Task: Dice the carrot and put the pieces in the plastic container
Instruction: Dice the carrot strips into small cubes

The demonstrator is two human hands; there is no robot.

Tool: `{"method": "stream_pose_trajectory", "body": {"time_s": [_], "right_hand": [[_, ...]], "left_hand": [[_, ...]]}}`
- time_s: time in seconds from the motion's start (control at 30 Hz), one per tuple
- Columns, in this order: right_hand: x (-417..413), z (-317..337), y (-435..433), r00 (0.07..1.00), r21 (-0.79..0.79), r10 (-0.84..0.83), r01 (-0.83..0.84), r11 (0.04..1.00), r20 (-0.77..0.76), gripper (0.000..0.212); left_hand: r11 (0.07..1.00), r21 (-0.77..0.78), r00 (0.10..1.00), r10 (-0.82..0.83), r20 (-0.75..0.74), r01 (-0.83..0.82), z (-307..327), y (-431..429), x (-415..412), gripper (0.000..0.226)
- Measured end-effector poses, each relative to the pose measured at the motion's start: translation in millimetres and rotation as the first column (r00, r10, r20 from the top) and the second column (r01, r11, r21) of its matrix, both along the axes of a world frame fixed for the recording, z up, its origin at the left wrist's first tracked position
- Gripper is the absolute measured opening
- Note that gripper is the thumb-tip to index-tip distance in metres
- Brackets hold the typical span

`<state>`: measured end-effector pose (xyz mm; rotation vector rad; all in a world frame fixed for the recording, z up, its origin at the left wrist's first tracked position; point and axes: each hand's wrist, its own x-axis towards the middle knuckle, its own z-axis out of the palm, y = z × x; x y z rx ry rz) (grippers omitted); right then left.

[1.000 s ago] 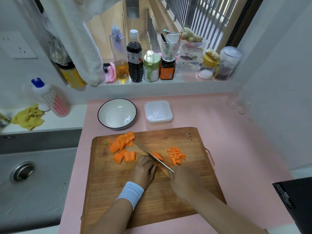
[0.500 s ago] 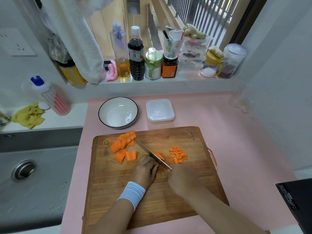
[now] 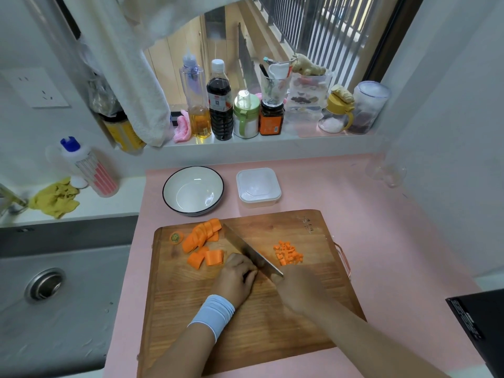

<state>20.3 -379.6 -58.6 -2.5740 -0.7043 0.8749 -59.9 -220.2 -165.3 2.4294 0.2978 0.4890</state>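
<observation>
On the wooden cutting board [image 3: 245, 317], diced carrot pieces [image 3: 288, 253] lie right of the knife [image 3: 252, 252], larger carrot slices [image 3: 203, 234] left. Right hand [image 3: 298, 291] fingers clench the handle; left hand [image 3: 236, 279] curls beside the blade, its hold hidden. Beyond the board sits the lidded plastic container [image 3: 258, 187] beside a white bowl [image 3: 193, 190].

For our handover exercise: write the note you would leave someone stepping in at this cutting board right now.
Right hand grips the knife, blade angled across the cutting board.
Left hand is curled beside the blade; what it pins is hidden.
Done: a small pile of diced carrot lies right of the blade.
Left: carrot slices at the board's far left need dicing; all the dice must go into the plastic container behind the board, which looks lidded.
</observation>
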Motion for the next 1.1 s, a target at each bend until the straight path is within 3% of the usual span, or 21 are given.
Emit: {"method": "stream_pose_trajectory", "body": {"time_s": [0.07, 0.13, 0.23, 0.33, 0.4, 0.5, 0.57, 0.63, 0.7, 0.77, 0.93, 1.1], "right_hand": [[3.5, 4.3, -3.9, 0.999, 0.038, -0.030, 0.031, 0.999, -0.017, 0.032], [7.7, 10.7, -8.4, 0.999, 0.073, -0.041, 0.041, 0.997, 0.007, 0.031], [15.5, 17.7, -16.5, 0.994, 0.072, 0.006, -0.014, 0.997, 0.113, 0.032], [21.6, 19.5, -26.6, 0.942, 0.004, 0.146, -0.155, 0.988, 0.301, 0.024], [24.0, 18.0, -31.8, 0.876, -0.066, 0.256, -0.252, 0.966, 0.410, 0.021], [25.3, 16.2, -34.1, 0.817, -0.109, 0.351, -0.340, 0.934, 0.458, 0.035], [25.0, 19.3, -33.1, 0.788, -0.129, 0.399, -0.385, 0.914, 0.470, 0.037], [24.4, 22.7, -30.9, 0.754, -0.156, 0.447, -0.428, 0.890, 0.481, 0.030], [23.9, 24.0, -29.3, 0.722, -0.171, 0.476, -0.456, 0.873, 0.502, 0.028], [22.4, 26.5, -28.2, 0.706, -0.200, 0.500, -0.467, 0.861, 0.502, 0.033], [20.7, 30.2, -30.5, 0.708, -0.213, 0.520, -0.481, 0.850, 0.477, 0.032], [28.2, 15.2, -37.4, 0.777, -0.195, 0.429, -0.383, 0.903, 0.461, 0.031]], "left_hand": [[0.998, -0.063, 0.999, 0.014, -0.034, -0.016, 12.5, 4.3, -1.0, 0.011], [0.973, -0.187, 0.990, 0.128, -0.058, -0.137, 23.8, 15.1, -1.4, 0.016], [0.799, -0.407, 0.890, 0.447, -0.092, -0.444, 45.8, 44.0, -0.4, 0.017], [0.688, -0.484, 0.814, 0.573, -0.096, -0.541, 85.2, 68.7, 1.7, 0.013], [0.727, -0.482, 0.867, 0.464, -0.181, -0.489, 103.3, 79.1, 8.1, 0.012], [0.843, -0.471, 0.939, 0.104, -0.327, -0.258, 105.6, 85.5, 25.8, 0.010], [0.936, -0.345, 0.859, -0.118, -0.498, -0.072, 103.3, 72.7, 37.7, 0.013], [0.957, -0.287, 0.745, -0.219, -0.630, 0.039, 101.7, 55.2, 47.0, 0.036], [0.960, -0.263, 0.677, -0.256, -0.690, 0.095, 97.2, 45.3, 52.7, 0.046], [0.958, -0.275, 0.667, -0.259, -0.698, 0.084, 88.0, 42.8, 55.2, 0.036], [0.948, -0.313, 0.731, -0.257, -0.632, 0.063, 80.2, 42.2, 55.5, 0.017], [0.970, -0.232, 0.804, -0.082, -0.589, -0.070, 71.2, 70.0, 48.5, 0.013]]}}
